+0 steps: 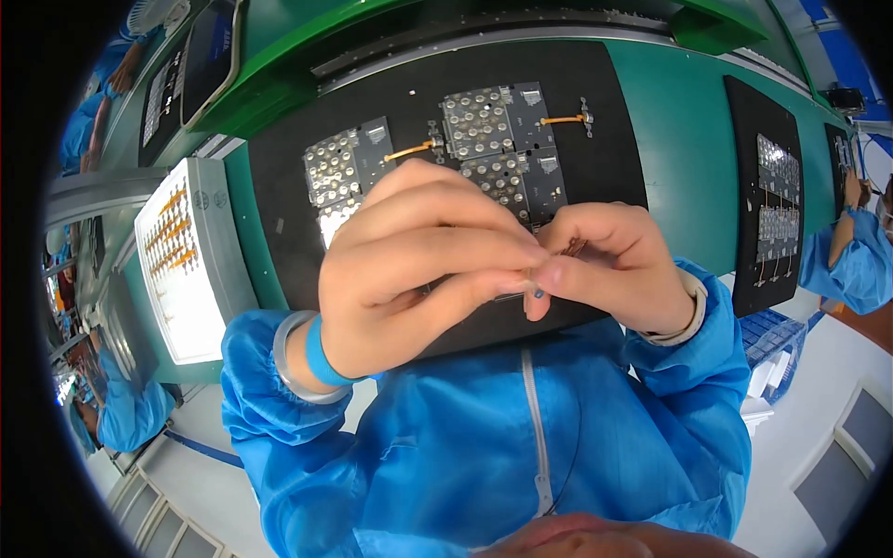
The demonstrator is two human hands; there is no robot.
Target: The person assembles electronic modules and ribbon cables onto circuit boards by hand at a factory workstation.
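Above the near part of a black mat (600, 167), my two hands meet fingertip to fingertip. My left hand (409, 251) is closed, thumb and forefinger pinched on a tiny piece that I cannot make out. Against it, my right hand (619, 265) is pinched too, its fingers curled around a small dark-brown part (574, 247), mostly hidden. Beyond the hands lie dark circuit boards (476, 121) covered with round metallic spots. Orange flex cables (563, 120) with small end pieces stick out from them. My left hand hides part of the left board (339, 172).
To the left stands a white tray (181, 325) with several orange flex cables. A green rail (279, 70) runs along the far side. At right, another black mat (747, 251) carries boards, near a co-worker's blue sleeve (851, 265). A blue crate (772, 344) is below it.
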